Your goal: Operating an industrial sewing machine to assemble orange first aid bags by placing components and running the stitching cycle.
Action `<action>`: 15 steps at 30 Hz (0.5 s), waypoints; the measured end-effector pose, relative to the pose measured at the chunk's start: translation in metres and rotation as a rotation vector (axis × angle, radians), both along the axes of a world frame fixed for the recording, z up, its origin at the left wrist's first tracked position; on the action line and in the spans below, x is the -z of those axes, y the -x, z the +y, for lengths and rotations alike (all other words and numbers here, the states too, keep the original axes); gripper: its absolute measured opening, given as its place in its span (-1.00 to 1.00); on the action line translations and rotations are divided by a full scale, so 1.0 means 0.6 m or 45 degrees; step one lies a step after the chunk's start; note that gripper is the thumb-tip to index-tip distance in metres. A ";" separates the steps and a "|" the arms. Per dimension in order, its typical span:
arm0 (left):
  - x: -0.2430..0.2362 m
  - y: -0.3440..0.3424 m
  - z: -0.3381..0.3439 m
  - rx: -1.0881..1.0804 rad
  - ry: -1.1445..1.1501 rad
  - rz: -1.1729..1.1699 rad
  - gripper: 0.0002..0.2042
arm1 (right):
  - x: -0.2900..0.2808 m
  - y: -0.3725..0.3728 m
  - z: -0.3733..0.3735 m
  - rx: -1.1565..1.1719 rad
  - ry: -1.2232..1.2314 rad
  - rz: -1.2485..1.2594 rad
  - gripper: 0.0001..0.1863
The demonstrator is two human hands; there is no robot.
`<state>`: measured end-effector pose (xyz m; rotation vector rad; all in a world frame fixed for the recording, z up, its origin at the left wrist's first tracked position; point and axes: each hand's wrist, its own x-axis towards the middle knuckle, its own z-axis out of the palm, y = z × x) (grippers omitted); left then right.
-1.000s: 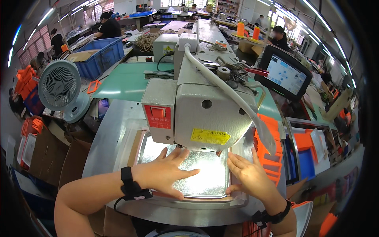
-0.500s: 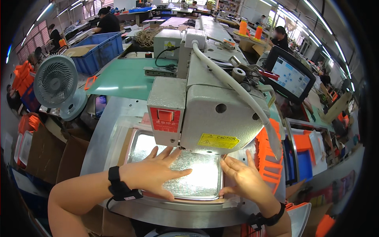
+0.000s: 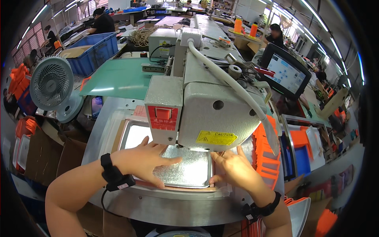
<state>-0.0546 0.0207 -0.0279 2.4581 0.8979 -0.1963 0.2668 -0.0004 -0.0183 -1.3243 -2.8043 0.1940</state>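
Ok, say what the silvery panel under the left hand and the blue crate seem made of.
Silvery panel: perhaps shiny metal or glossy clear plastic; its mottled glare leaves that open. Blue crate: probably low-sheen moulded plastic, from its even colour.

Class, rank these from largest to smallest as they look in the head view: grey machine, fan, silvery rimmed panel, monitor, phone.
1. Grey machine
2. Fan and silvery rimmed panel: unsure, as the left hand and machine cover part of the panel
3. Monitor
4. Phone
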 end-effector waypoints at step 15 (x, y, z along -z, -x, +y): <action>-0.021 -0.001 0.075 -0.168 0.229 -0.313 -0.23 | -0.002 0.002 0.082 0.100 0.340 0.334 -0.33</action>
